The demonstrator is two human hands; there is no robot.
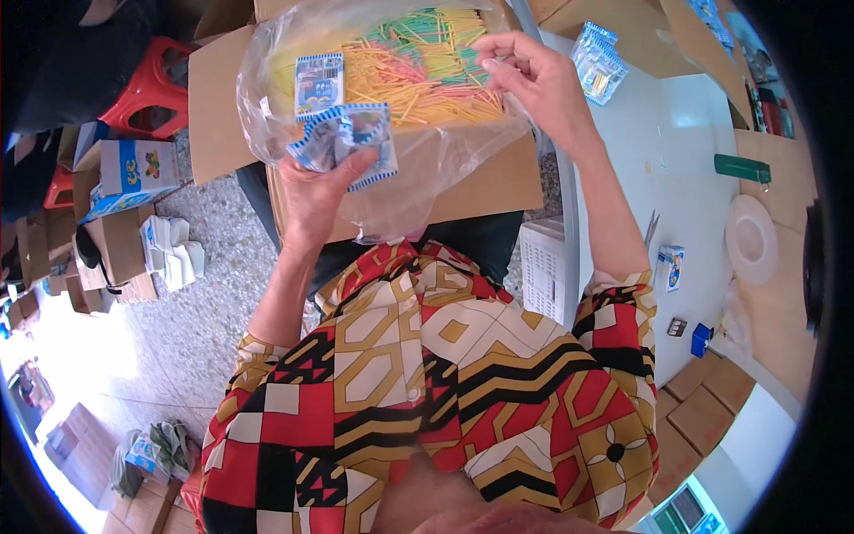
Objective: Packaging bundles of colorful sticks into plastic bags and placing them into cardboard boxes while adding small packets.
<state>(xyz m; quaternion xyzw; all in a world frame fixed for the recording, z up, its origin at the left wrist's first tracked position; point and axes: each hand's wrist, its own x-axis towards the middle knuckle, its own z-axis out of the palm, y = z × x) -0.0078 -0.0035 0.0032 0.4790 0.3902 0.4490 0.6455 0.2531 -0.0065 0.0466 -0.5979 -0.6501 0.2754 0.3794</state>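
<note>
A cardboard box [480,187] rests on my lap, lined with a clear plastic bag [267,98] full of thin coloured sticks [418,76], mostly yellow with green and pink. My left hand [316,191] grips a small bunch of blue-and-white printed packets [342,138] at the box's near left corner. My right hand [534,76] hovers over the sticks at the box's right side, its fingers pinched on a few sticks. One more blue-and-white packet [318,84] lies flat on the sticks inside the bag.
A white table [676,160] stands to my right with a pile of packets [598,60], a green tool [743,167], a white tape roll [752,238] and small boxes. A white crate [544,267] sits under it. Red stools [147,89] and cardboard boxes [124,178] stand on the floor at left.
</note>
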